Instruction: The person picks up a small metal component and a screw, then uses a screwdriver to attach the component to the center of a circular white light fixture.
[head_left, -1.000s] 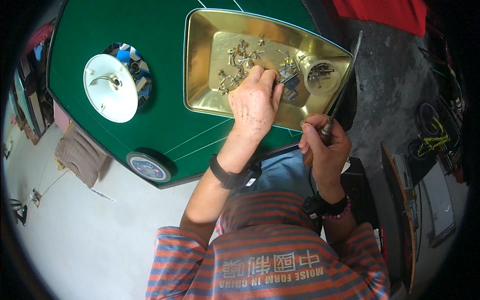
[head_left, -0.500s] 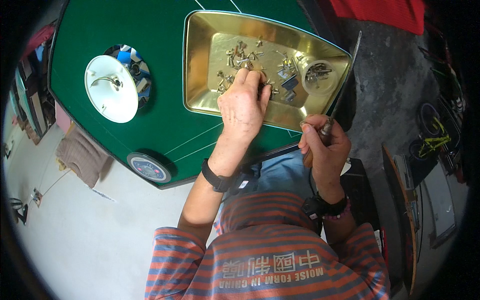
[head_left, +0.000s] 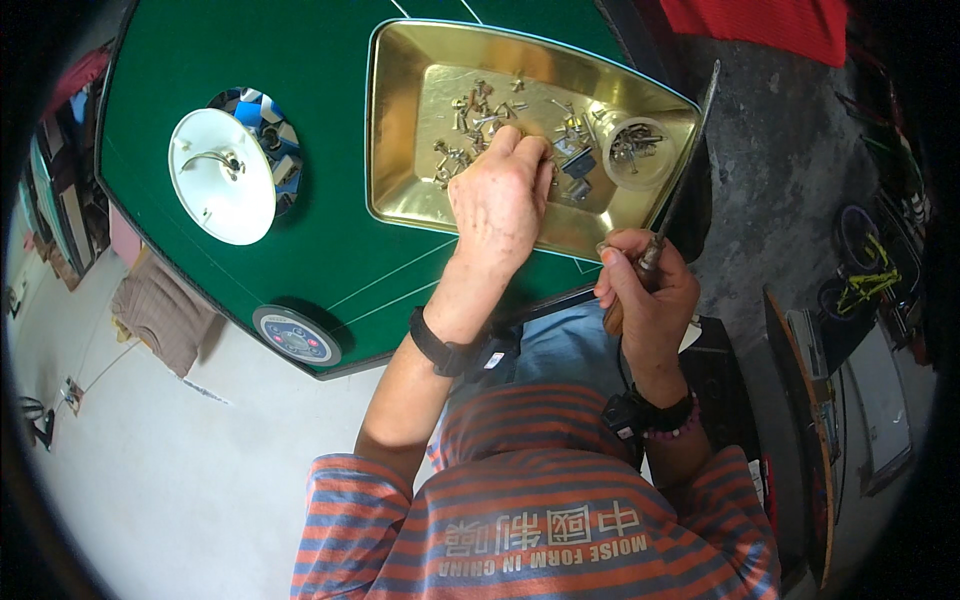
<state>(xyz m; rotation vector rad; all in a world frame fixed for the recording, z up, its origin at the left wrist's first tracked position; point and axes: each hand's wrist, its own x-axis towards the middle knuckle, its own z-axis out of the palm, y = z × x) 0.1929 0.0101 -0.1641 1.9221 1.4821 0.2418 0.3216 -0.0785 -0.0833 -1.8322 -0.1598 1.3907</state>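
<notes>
My left hand (head_left: 497, 205) reaches into a gold metal tin (head_left: 410, 175), its fingers curled down together among loose screws (head_left: 463, 112). The fingertips are hidden, so whatever they pinch does not show. My right hand (head_left: 657, 310) is wrapped round a screwdriver (head_left: 691, 158) at the near right corner of the tin. The long shaft points up and away along the tin's right side, and part of a wooden handle shows below the fingers. A tiny pale piece seems to sit by the right thumb and forefinger. Small metal clips (head_left: 577, 163) lie right of my left hand.
Inside the tin, at its right end, stands a clear round cup (head_left: 640, 175) holding more screws. Left on the green table (head_left: 330, 200) is a tilted white dome-shaped part (head_left: 220, 190) with a wire. A round control panel (head_left: 297, 335) sits at the table's near edge.
My left hand has shifted slightly right across the screws, with its fingers still curled down. My right hand and the screwdriver have barely moved.
</notes>
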